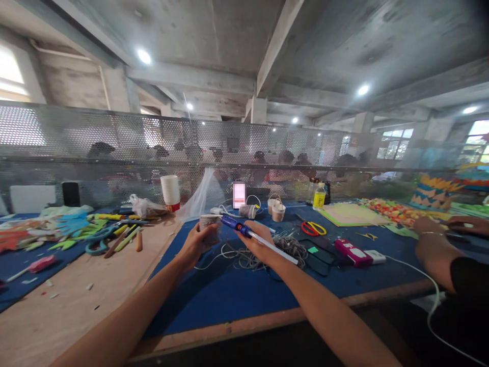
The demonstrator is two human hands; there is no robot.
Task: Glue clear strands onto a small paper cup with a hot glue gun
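Observation:
My left hand (197, 241) is closed around a paper cup (209, 221) that looks wrapped in greyish cord. In my right hand (256, 241) is a blue hot glue gun (231, 223), its tip pointing at the cup's right side. A pale glue stick (278, 250) juts from the gun's rear over my wrist. Whether the tip touches the cup I cannot tell. Below and right of my right hand lies a tangled heap of grey cord (292, 251). Beyond the hands, a wrapped cup (248, 211) lies on its side near small paper cups with handles (278, 212).
A lit phone (239, 193) stands ahead. Red-and-yellow scissors (314, 228), a yellow bottle (318, 198) and a magenta device (353, 253) are at right, near another person's arm (433, 250). At left are stacked cups (170, 190) and several tools (122, 237). A perforated screen (214, 137) runs behind.

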